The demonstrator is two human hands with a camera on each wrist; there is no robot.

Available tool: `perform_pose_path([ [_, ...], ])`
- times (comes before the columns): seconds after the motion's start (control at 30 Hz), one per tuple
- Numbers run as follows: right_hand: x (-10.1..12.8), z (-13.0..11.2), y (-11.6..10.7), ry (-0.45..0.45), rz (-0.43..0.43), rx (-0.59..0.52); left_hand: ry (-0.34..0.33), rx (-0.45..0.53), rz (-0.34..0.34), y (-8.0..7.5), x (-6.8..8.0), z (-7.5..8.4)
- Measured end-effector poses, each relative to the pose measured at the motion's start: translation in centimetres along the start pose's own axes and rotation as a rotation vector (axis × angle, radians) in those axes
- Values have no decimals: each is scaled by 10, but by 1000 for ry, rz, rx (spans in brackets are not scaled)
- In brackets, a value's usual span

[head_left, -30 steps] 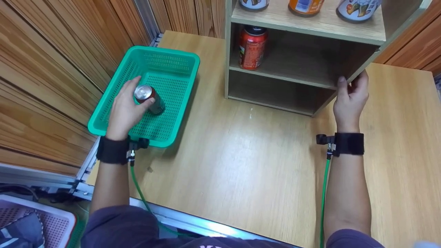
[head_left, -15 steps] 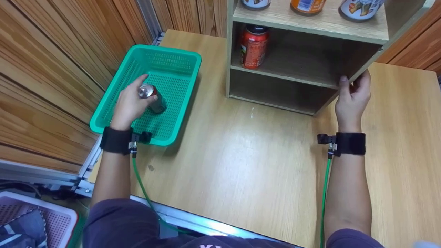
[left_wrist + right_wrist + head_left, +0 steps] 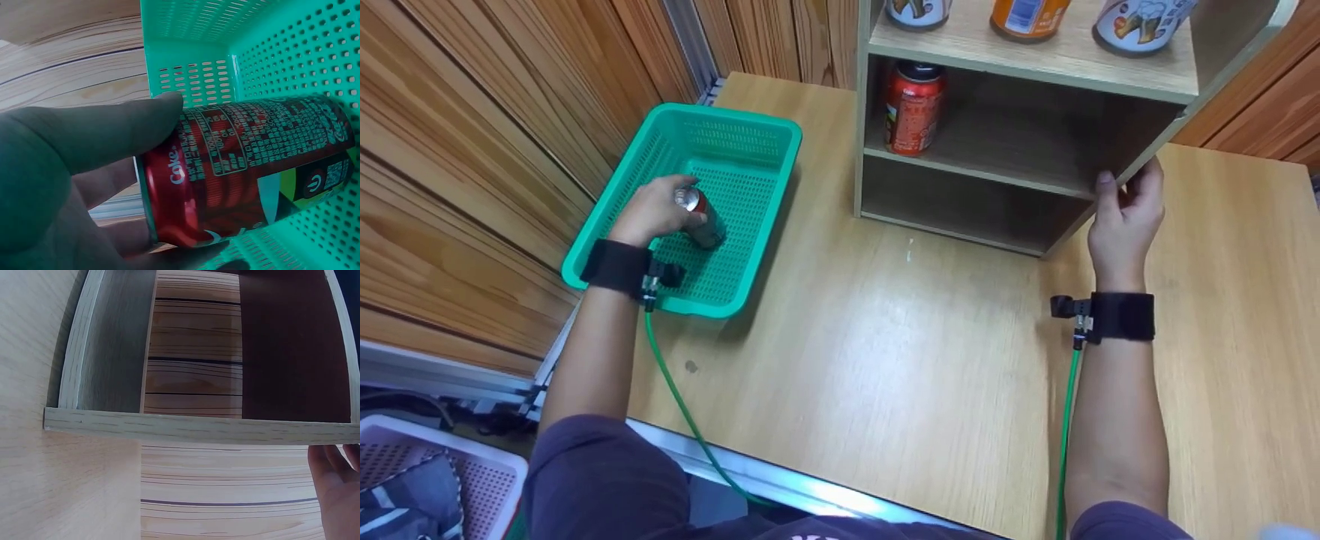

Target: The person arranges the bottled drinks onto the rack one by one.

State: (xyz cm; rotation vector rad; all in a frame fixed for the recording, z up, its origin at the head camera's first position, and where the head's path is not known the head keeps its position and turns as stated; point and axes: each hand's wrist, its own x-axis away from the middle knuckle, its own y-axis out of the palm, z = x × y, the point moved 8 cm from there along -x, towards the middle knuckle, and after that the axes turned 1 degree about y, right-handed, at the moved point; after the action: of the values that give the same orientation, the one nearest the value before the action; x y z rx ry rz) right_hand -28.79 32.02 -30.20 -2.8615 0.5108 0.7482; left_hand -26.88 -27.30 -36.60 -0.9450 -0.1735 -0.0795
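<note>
Gripping the cola can (image 3: 699, 217), left hand (image 3: 654, 211) now lower in basket (image 3: 750, 135), right hand (image 3: 1123, 216) holding shelf (image 3: 1020, 180)

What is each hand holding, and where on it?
The left hand grips a red Coke can near its top end. The right hand holds the wooden shelf unit by its right side panel.

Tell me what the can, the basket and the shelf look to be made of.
Can: metal, likely aluminium, with a glossy printed red label and a bright silver top. Basket: green plastic, moulded, its walls and floor perforated with small holes. Shelf: wood-grain board, probably laminated particleboard, matte; the right wrist view shows a pale grained front edge, but the core is hidden.
</note>
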Motion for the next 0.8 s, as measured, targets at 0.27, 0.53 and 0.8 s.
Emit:
perform_pose_path([
  [0.27,3,-2,2,-13,-8,-24,53,19,94,-4,3,1],
  [0.53,1,-2,5,9,-20,15,51,30,171,-18,12,16],
  [0.8,2,-5,4,-7,-6,34,151,2,321,-44,34,61],
])
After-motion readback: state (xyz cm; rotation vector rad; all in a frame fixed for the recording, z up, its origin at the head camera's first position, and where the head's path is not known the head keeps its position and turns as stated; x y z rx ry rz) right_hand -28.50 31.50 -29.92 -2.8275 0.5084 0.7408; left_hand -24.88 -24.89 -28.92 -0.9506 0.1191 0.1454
